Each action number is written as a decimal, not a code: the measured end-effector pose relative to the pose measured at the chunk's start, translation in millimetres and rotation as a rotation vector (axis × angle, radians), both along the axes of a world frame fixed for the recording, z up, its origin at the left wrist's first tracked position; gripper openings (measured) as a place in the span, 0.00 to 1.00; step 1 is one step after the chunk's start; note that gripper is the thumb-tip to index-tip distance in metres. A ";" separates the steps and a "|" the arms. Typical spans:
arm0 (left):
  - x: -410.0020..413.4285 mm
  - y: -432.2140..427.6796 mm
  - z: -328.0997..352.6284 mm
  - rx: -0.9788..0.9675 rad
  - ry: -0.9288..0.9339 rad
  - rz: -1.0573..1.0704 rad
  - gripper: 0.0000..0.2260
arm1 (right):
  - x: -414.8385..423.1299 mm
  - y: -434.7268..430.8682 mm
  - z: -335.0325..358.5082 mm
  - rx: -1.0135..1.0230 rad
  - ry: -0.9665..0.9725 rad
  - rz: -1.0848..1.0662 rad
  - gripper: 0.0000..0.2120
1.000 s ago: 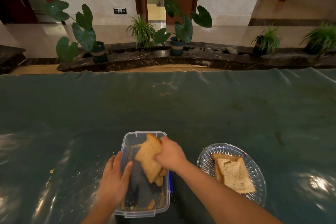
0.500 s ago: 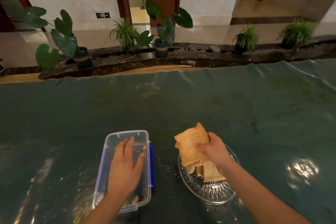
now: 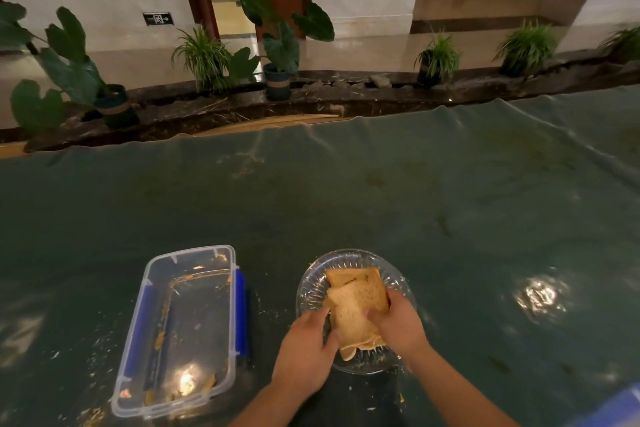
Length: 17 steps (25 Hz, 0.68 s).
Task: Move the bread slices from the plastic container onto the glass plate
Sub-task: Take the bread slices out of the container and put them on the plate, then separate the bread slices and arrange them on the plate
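A stack of brown bread slices (image 3: 356, 305) lies on the round glass plate (image 3: 313, 284), near the table's front edge. My right hand (image 3: 398, 322) grips the stack's right side, fingers on top. At the stack's left edge, my left hand (image 3: 304, 347) touches the slices with its fingertips. The clear plastic container (image 3: 152, 392) with blue clips stands to the left of the plate; only crumbs and small bread bits lie in it.
The dark green, glossy table cover (image 3: 381, 191) stretches far back and to both sides. Crumbs are scattered around the container. Beyond the table's far edge runs a dark stone ledge with several potted plants (image 3: 277, 55).
My right hand has lowered the bread slices onto the stack on the plate. My left hand has left the container and moved right to the stack's left edge.
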<state>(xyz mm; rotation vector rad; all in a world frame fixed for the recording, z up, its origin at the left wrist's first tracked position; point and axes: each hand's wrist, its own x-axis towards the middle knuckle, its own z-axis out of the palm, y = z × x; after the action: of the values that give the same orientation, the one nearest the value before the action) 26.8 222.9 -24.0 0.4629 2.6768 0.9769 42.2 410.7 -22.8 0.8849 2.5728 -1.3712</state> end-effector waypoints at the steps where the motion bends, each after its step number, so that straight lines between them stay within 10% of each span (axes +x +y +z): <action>1: 1.3 6.5 -5.7 -0.017 -0.016 -0.015 0.20 | 2.5 2.9 -3.7 0.109 -0.011 0.027 0.16; 17: -26.9 32.3 -1.9 0.226 -0.457 0.294 0.08 | -4.3 31.7 -19.0 0.063 -0.049 0.125 0.18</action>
<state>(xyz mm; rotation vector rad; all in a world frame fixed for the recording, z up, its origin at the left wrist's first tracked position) -0.1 255.2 -25.9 -0.1146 2.2650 1.2929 37.8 442.4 -41.8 0.7429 2.5984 -1.2262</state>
